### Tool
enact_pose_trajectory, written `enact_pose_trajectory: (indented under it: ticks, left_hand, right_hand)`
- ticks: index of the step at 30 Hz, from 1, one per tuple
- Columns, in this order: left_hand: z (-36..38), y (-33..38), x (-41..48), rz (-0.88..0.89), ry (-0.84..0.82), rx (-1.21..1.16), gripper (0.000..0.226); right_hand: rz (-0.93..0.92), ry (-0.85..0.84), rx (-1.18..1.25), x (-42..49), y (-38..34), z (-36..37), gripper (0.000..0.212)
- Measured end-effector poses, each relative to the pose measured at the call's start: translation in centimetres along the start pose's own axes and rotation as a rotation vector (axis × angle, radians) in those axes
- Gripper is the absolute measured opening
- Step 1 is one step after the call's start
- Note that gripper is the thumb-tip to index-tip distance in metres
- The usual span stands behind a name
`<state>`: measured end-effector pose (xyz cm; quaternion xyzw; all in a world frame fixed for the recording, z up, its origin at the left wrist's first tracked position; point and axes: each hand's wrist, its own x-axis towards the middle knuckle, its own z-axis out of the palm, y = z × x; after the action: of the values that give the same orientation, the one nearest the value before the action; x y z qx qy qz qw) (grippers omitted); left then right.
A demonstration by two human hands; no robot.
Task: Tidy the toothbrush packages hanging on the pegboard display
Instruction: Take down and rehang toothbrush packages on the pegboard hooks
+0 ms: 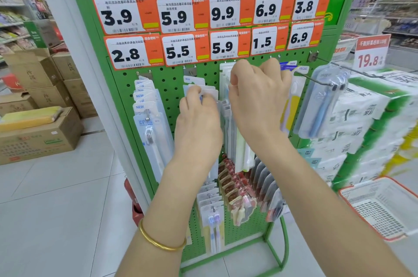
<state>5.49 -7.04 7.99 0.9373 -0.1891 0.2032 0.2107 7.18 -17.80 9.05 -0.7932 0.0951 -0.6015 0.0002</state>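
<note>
A green pegboard (169, 82) carries rows of hanging toothbrush packages. My left hand (199, 122) pinches the top edge of a pale blue-white package (208, 91) in the second column. My right hand (255, 100) is raised beside it, fingers curled over the tops of the clear packages (237, 147) in the middle column; its grip is hidden behind the knuckles. A full stack of packages marked NEW (147, 116) hangs at the left. One blue toothbrush package (321, 104) dangles from a long hook at the right. Lower hooks hold further packs (239, 188).
Orange price tags (181, 16) cover the upper board. Cardboard boxes (38, 134) are stacked on the floor to the left. Wrapped paper-roll packs (371, 127) stand at the right, with a red-rimmed white basket (382, 208) below. The stand's green foot frame (282, 251) juts forward.
</note>
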Motion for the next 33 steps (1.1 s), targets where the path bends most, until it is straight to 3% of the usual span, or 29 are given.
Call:
enact_pose_trajectory:
  ticks: [9, 13, 16, 19, 26, 30, 33]
  left_hand:
    - [0.3, 0.1, -0.1, -0.029, 0.019, -0.001, 0.041]
    - [0.5, 0.5, -1.5, -0.021, 0.133, -0.093, 0.052]
    - [1.3, 1.4, -4.4, -0.011, 0.273, -0.288, 0.056]
    - [3.4, 1.8, -7.1, 0.021, 0.233, -0.554, 0.045]
    - [6.2, 1.9, -10.0, -0.076, 0.334, -0.633, 0.040]
    - [7.5, 2.9, -10.2, -0.139, -0.089, -0.903, 0.033]
    - [8.8, 2.9, -10.2, -0.193, -0.183, -1.008, 0.024]
  right_hand:
    - [0.041, 0.081, 0.209, -2.9, 1.7, -2.8, 0.024]
    - [0.147, -0.070, 0.413, -4.7, 3.1, -4.1, 0.023]
    - [0.261, -0.240, 0.581, -5.8, 4.4, -5.5, 0.024]
    - [0.371, -0.366, 0.727, -6.9, 5.5, -6.9, 0.029]
    - [0.590, -0.480, 0.908, -8.9, 7.9, -7.5, 0.035]
    - [0.695, -0.487, 1.027, -9.4, 8.1, -7.1, 0.033]
    - [0.760, -0.497, 1.071, -10.5, 8.5, -6.3, 0.027]
